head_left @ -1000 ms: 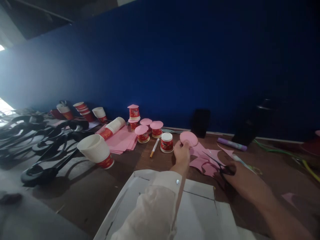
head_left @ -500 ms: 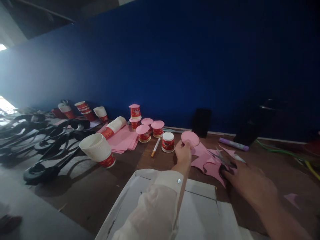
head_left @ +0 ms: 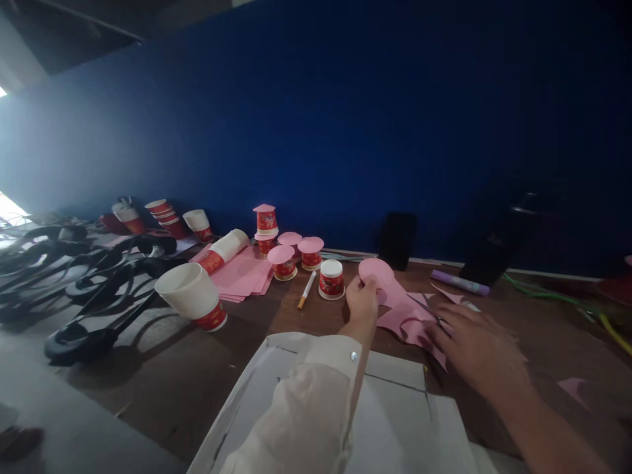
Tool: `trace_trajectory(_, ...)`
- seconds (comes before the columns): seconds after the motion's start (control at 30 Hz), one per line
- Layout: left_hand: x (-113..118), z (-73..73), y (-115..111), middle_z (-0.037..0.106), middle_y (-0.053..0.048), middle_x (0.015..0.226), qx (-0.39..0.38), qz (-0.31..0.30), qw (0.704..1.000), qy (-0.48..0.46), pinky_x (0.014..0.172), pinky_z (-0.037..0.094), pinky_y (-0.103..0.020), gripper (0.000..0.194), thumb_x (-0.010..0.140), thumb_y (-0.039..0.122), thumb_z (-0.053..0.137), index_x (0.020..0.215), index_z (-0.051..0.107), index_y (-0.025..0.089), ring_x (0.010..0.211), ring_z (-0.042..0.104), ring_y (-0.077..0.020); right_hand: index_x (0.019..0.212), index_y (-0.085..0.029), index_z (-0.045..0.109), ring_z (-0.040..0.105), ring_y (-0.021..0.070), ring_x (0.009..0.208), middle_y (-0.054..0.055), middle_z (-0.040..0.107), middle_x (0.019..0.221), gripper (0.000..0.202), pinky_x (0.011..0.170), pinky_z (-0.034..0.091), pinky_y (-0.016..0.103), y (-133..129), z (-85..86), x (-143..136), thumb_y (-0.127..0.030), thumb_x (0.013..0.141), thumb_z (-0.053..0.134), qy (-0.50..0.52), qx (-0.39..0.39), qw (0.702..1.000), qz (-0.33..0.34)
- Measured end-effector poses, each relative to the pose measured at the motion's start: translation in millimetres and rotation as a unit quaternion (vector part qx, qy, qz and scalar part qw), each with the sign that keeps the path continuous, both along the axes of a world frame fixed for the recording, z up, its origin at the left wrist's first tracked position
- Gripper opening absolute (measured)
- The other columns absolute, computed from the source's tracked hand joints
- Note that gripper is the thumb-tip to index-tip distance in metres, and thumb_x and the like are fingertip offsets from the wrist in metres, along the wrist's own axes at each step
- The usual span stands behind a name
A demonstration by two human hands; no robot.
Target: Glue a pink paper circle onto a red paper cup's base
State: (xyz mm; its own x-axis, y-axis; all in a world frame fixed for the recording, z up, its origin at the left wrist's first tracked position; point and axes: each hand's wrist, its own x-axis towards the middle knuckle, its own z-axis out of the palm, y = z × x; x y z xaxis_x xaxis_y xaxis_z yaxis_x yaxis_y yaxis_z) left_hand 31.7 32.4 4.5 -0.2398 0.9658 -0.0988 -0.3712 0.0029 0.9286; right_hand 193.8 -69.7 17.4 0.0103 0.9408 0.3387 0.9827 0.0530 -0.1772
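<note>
Pinched by its lower edge, a round pink paper disc (head_left: 375, 270) is in my left hand (head_left: 361, 303). My right hand (head_left: 486, 352) is slightly blurred, its fingers stretched out over a pair of scissors (head_left: 428, 308). The scissors lie on pink paper scraps (head_left: 397, 320); my fingers partly hide their handles, and whether they touch is unclear. Left of my left hand, an upside-down red paper cup (head_left: 331, 284) shows its white base. Several upturned cups with pink paper tops (head_left: 282, 255) stand further left, one stacked on another.
An orange-and-white stick-shaped pen (head_left: 307, 291) lies near the cups. Pink sheets (head_left: 241, 276), a leaning stack of paper cups (head_left: 190, 293) and black strapped gear (head_left: 83, 336) are at left. A purple tube (head_left: 460, 282) lies at right. White cardboard (head_left: 395, 408) is in front.
My right hand has loosened from the scissors, its fingers straightening above them as they lie on the scraps. My left hand still holds the disc in nearly the same place.
</note>
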Motion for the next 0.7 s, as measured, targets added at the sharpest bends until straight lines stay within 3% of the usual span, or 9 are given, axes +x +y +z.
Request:
trace_trajectory(0.03, 0, 0.5, 0, 0.046, 0.005, 0.056, 0.0, 0.001, 1.0, 0.001, 0.054, 0.037, -0.021, 0.018, 0.071, 0.022, 0.065, 0.06, 0.052, 0.018, 0.053, 0.041, -0.0079, 0.119, -0.021, 0.076, 0.06, 0.0325, 0.126, 0.013, 0.07, 0.131, 0.045, 0.11, 0.043, 0.05, 0, 0.6, -8, -0.046, 0.097, 0.045, 0.025, 0.012, 0.997, 0.074)
trace_trajectory(0.1, -1, 0.0, 0, 0.048, 0.005, 0.057, 0.002, 0.004, 1.0, 0.008, 0.055, 0.037, -0.021, 0.017, 0.072, 0.022, 0.064, 0.061, 0.053, 0.017, 0.053, 0.041, -0.008, 0.127, -0.027, 0.073, 0.06, 0.0257, 0.128, 0.007, 0.07, 0.133, 0.044, 0.111, 0.043, 0.043, -2, 1.3, -25, -0.048, 0.1, 0.045, 0.06, -0.04, 0.974, 0.215)
trace_trajectory(0.17, -1, -2.7, 0, 0.049, 0.004, 0.058, 0.005, 0.009, 1.0, 0.017, 0.055, 0.038, -0.021, 0.016, 0.073, 0.023, 0.063, 0.061, 0.054, 0.017, 0.054, 0.043, -0.0084, 0.129, -0.037, 0.071, 0.059, 0.0256, 0.13, 0.002, 0.071, 0.133, 0.041, 0.114, 0.039, 0.048, -2, 0.7, -40, -0.051, 0.102, 0.043, 0.049, -0.116, 0.95, 0.286)
trace_trajectory(0.27, 0, -7.2, 2, 0.05, 0.004, 0.059, 0.006, 0.015, 1.0, 0.008, 0.056, 0.039, -0.021, 0.016, 0.074, 0.025, 0.064, 0.064, 0.055, 0.017, 0.056, 0.045, -0.0091, 0.128, -0.04, 0.071, 0.053, 0.0298, 0.137, 0.001, 0.07, 0.135, 0.043, 0.118, 0.029, 0.059, 1, -4.8, -48, -0.053, 0.102, 0.039, 0.008, -0.144, 0.966, 0.216)
trace_trajectory(0.37, 1, -5.8, 1, 0.049, 0.004, 0.059, 0.007, 0.014, 1.0, 0.011, 0.056, 0.038, -0.02, 0.015, 0.074, 0.025, 0.064, 0.064, 0.055, 0.017, 0.057, 0.044, -0.0089, 0.126, -0.029, 0.072, 0.046, 0.0335, 0.143, 0.008, 0.062, 0.145, 0.046, 0.118, 0.025, 0.063, 9, -14.1, -38, -0.049, 0.1, 0.04, -0.059, -0.059, 0.995, 0.052)
trace_trajectory(0.43, 1, -1.6, -1, 0.047, 0.004, 0.057, -0.001, 0.013, 1.0, 0.015, 0.054, 0.036, -0.02, 0.016, 0.073, 0.024, 0.064, 0.062, 0.054, 0.017, 0.056, 0.042, -0.0084, 0.131, -0.025, 0.069, 0.043, 0.0339, 0.145, 0.01, 0.057, 0.15, 0.049, 0.115, 0.028, 0.064, 13, -19.0, -28, -0.045, 0.1, 0.037, -0.072, -0.008, 0.997, -0.032)
trace_trajectory(0.53, 0, 3.8, -3, 0.045, 0.005, 0.056, -0.015, 0.006, 1.0, 0.002, 0.052, 0.034, -0.02, 0.017, 0.071, 0.023, 0.065, 0.061, 0.052, 0.018, 0.054, 0.04, -0.0076, 0.136, -0.025, 0.065, 0.041, 0.0312, 0.147, 0.009, 0.054, 0.154, 0.05, 0.115, 0.03, 0.061, 14, -22.3, -16, -0.041, 0.101, 0.032, -0.066, 0.021, 0.996, -0.056)
trace_trajectory(0.7, -1, 2.0, -3, 0.046, 0.005, 0.055, -0.005, 0.003, 1.0, 0.001, 0.053, 0.034, -0.021, 0.02, 0.071, 0.021, 0.068, 0.06, 0.051, 0.018, 0.052, 0.04, -0.0074, 0.129, -0.027, 0.068, 0.046, 0.0294, 0.143, 0.008, 0.054, 0.153, 0.045, 0.117, 0.028, 0.059, 17, -27.0, -7, -0.047, 0.098, 0.041, -0.064, -0.043, 0.995, -0.059)
